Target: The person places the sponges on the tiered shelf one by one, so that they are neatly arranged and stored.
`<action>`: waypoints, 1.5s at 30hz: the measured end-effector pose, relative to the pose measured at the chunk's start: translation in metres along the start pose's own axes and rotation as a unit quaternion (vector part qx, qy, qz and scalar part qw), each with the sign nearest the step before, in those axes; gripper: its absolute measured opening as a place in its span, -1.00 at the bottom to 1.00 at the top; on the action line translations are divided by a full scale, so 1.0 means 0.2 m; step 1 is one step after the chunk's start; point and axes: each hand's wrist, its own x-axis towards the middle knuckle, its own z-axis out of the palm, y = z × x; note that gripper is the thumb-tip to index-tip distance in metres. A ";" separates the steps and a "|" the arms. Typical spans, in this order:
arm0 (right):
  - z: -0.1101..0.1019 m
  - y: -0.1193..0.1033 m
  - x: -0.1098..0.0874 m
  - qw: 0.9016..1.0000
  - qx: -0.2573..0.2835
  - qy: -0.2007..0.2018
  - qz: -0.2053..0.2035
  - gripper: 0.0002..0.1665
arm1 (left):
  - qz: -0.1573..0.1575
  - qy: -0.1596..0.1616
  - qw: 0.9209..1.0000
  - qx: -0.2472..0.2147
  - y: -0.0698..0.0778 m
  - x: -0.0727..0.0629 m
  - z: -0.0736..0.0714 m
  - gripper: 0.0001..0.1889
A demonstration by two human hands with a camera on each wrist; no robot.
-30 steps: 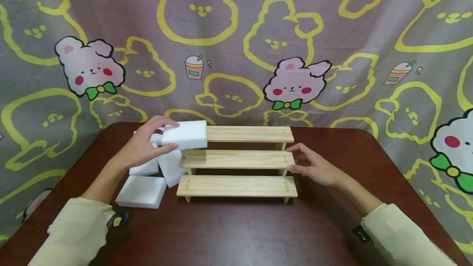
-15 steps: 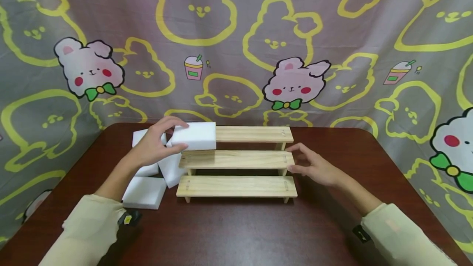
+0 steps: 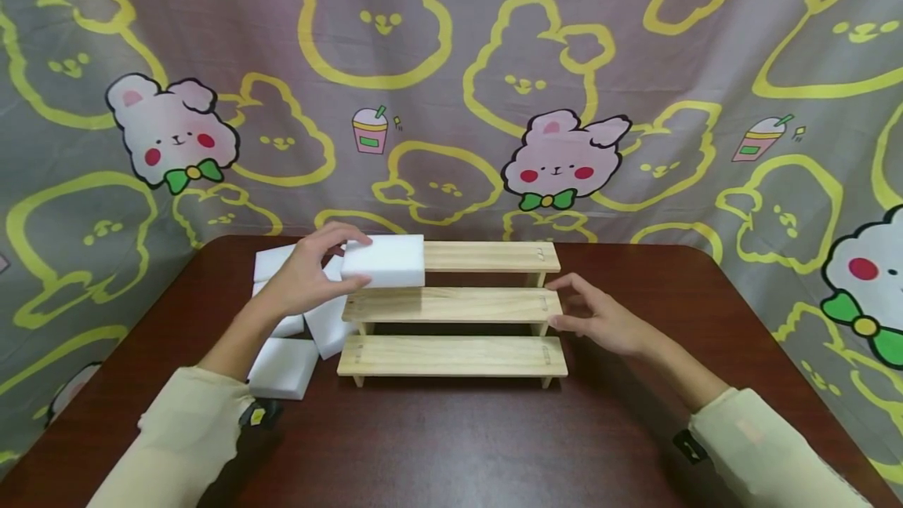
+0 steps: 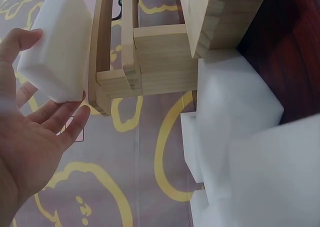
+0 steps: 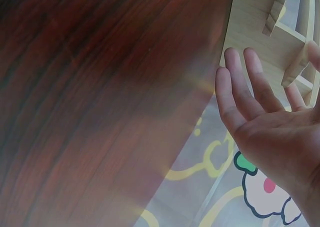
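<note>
In the head view my left hand grips a white foam block by its left end, thumb in front and fingers behind. The block is at the left part of the top step of a three-step wooden display rack. In the left wrist view the block lies close along the top board; whether it touches cannot be told. My right hand holds the rack's right side at the middle step, thumb and index finger either side of the board end. The right wrist view shows its other fingers extended.
Several more white foam blocks lie on the dark red-brown table, left of the rack and partly behind the left arm. A patterned curtain hangs directly behind the table.
My left hand has carried the foam block a short way right along the top step, uncovering more of the blocks behind it. The right hand and the rack stay in place.
</note>
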 end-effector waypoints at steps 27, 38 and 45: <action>0.00 0.00 0.00 1.000 -0.003 -0.003 0.007 -0.42 | -0.010 -0.020 0.998 -0.062 0.03 0.10 0.12 -0.52; 0.00 0.00 0.00 1.000 -0.001 -0.002 0.007 -0.42 | 0.004 -0.009 0.999 -0.049 0.05 0.13 0.14 -0.53; 0.00 0.00 0.00 1.000 0.001 0.000 0.004 -0.43 | 0.011 -0.003 0.999 -0.051 0.06 0.15 0.15 -0.54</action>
